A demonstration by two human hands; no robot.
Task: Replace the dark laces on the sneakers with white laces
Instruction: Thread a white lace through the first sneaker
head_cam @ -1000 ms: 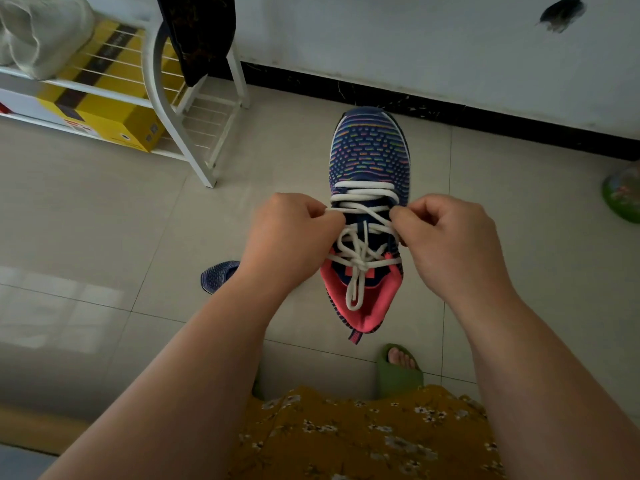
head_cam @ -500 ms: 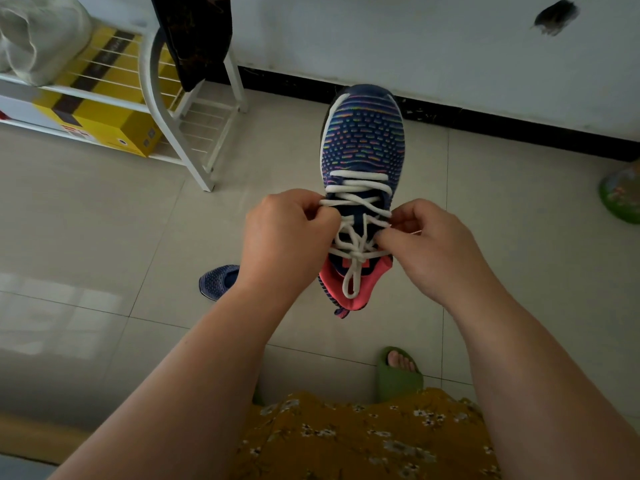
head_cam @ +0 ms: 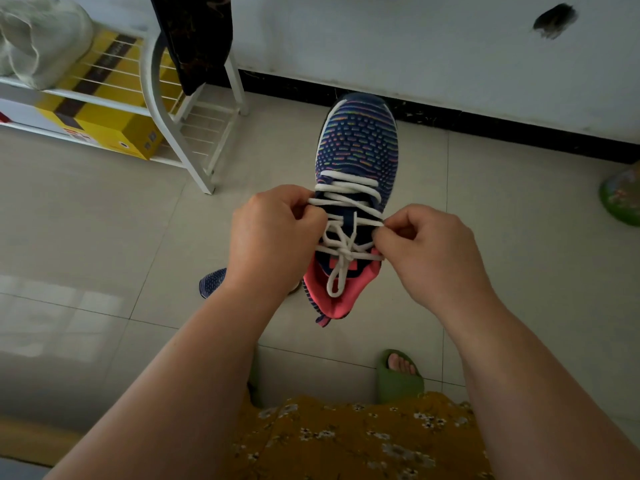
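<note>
Raised slightly since a moment ago: navy knit sneaker with multicoloured stripes and pink lining (head_cam: 358, 150), held above the tiled floor (head_cam: 104, 220). Both my left hand (head_cam: 273, 233) and right hand (head_cam: 433, 254) pinch its white cord lace (head_cam: 343, 206) at either side, fingers curled.

No readable text anywhere. Yellow box (head_cam: 100, 123) on the rack, far up-left of the left hand (head_cam: 273, 237), has small marks and icons, too blurred to read.

Striped navy sneaker (head_cam: 358, 147) held toe-away, white lace (head_cam: 341, 251) threaded, knotted
</note>
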